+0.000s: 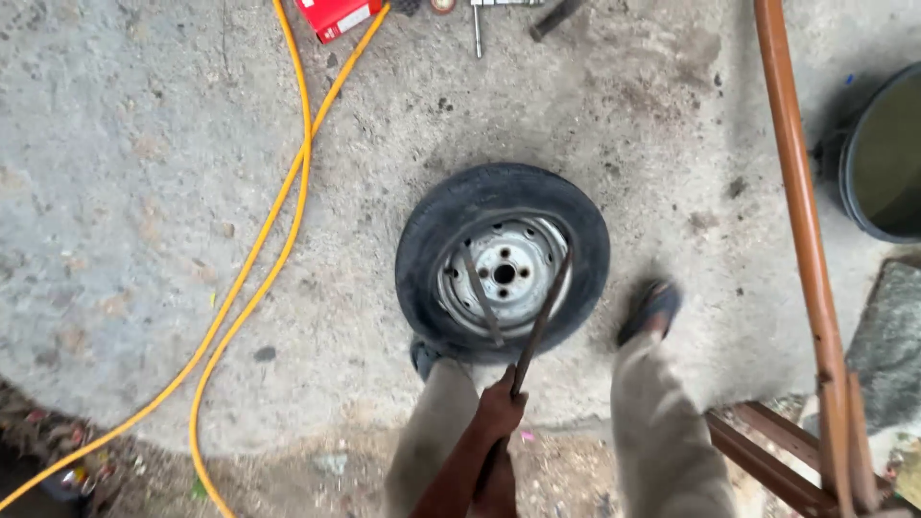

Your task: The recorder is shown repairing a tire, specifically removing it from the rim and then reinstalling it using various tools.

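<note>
A black tyre (pixel 436 240) on a silver steel rim (pixel 513 273) lies flat on the concrete floor. A long dark metal bar (pixel 547 307) is wedged between the tyre and the rim on the right side. Both hands grip its near end: my left hand (pixel 504 405) higher up, my right hand (pixel 497 484) just below it. A second, flat bar (pixel 480 302) sticks in the rim on the left with no hand on it. One foot rests at the tyre's near edge, and the other, in a sandal (pixel 652 309), stands to the tyre's right.
A yellow hose (pixel 288 192) loops across the floor on the left. A red box (pixel 336 14) and loose tools (pixel 477 29) lie at the top. A rusty pipe frame (pixel 796 192), a dark tub of water (pixel 883 153) and a stone slab (pixel 892 336) stand on the right.
</note>
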